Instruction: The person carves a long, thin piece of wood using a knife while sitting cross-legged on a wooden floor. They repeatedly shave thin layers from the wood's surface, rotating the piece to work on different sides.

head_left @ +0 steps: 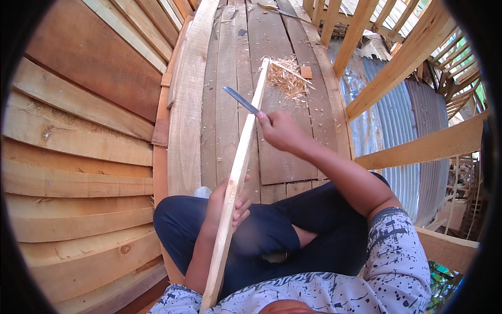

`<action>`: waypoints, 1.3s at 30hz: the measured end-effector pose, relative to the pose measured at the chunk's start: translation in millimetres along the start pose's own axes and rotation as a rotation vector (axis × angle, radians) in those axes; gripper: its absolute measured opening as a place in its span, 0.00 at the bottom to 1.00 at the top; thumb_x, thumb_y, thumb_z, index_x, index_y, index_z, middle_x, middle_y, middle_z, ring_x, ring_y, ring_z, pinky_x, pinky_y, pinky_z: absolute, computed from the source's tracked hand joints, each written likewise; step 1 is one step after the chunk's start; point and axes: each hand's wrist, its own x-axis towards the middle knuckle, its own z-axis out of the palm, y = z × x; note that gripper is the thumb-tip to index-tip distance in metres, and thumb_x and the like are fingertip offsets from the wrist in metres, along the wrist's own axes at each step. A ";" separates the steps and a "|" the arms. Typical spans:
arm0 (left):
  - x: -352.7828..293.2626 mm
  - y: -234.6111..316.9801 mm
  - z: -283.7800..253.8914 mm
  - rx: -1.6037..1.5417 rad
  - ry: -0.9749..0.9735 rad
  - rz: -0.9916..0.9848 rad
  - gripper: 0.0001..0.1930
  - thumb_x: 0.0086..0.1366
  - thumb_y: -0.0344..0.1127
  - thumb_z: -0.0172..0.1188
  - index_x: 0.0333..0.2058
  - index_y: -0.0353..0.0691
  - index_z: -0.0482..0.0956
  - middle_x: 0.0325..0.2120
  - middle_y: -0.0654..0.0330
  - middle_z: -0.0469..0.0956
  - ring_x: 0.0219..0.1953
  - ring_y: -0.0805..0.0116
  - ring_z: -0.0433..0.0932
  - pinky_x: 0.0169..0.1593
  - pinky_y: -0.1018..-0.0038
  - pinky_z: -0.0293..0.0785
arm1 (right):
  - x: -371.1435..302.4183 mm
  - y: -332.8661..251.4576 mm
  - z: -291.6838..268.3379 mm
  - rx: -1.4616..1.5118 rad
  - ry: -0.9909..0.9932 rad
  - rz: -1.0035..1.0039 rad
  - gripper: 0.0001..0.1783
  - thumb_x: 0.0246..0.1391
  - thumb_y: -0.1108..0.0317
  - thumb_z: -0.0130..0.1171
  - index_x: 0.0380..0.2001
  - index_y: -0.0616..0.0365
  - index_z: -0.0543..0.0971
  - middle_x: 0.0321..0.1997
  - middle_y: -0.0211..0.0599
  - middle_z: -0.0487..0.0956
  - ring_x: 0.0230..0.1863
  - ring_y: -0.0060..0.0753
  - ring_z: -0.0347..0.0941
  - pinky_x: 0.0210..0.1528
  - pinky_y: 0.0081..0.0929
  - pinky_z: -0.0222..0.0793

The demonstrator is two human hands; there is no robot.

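A long, pale, squared wooden stick (242, 166) slants from my chest out over the plank floor. My left hand (230, 201) is wrapped round its lower part, above my folded legs. In my right hand (280, 130) is a knife (239, 98), its handle hidden by the fist. The dark blade crosses the stick's upper half and points up to the left. Wood shavings (289, 78) lie in a heap beside the stick's far end, with a thin sliver (291, 72) on top.
Plank walling (83, 167) rises on the left. Wooden rails (418, 141) stand on the right, with corrugated metal sheets (389, 104) beyond them. A small wood block (306, 72) sits by the shavings. Chips are scattered over the floorboards (225, 78). A curved strip (285, 11) lies at the far end.
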 end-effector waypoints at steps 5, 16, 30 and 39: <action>7.6 0.3 6.1 0.008 0.030 -0.021 0.24 0.77 0.50 0.37 0.52 0.33 0.68 0.16 0.65 0.62 0.10 0.78 0.60 0.10 0.81 0.59 | 8.1 16.8 -7.2 0.000 -0.043 0.063 0.32 0.68 0.50 0.44 0.21 0.69 0.75 0.14 0.51 0.71 0.18 0.49 0.70 0.26 0.48 0.63; 0.1 3.6 2.1 -0.011 0.006 0.025 0.24 0.77 0.48 0.36 0.53 0.31 0.67 0.15 0.65 0.62 0.09 0.78 0.61 0.10 0.83 0.60 | 14.3 19.8 3.1 0.033 0.033 0.017 0.32 0.69 0.50 0.44 0.19 0.66 0.75 0.11 0.42 0.68 0.14 0.37 0.63 0.22 0.43 0.59; 3.8 0.2 2.0 -0.072 0.011 -0.004 0.22 0.77 0.46 0.34 0.53 0.32 0.68 0.15 0.65 0.62 0.09 0.77 0.61 0.10 0.82 0.61 | 23.7 16.5 -12.4 -0.019 -0.062 0.164 0.31 0.68 0.50 0.42 0.24 0.65 0.81 0.18 0.51 0.77 0.25 0.46 0.78 0.33 0.47 0.70; 4.7 1.1 4.7 -0.055 -0.003 -0.016 0.22 0.77 0.45 0.35 0.53 0.32 0.67 0.15 0.65 0.62 0.09 0.77 0.61 0.10 0.82 0.60 | 14.3 8.4 -9.4 -0.037 -0.025 0.075 0.32 0.69 0.49 0.43 0.19 0.65 0.76 0.13 0.42 0.70 0.17 0.35 0.67 0.24 0.41 0.62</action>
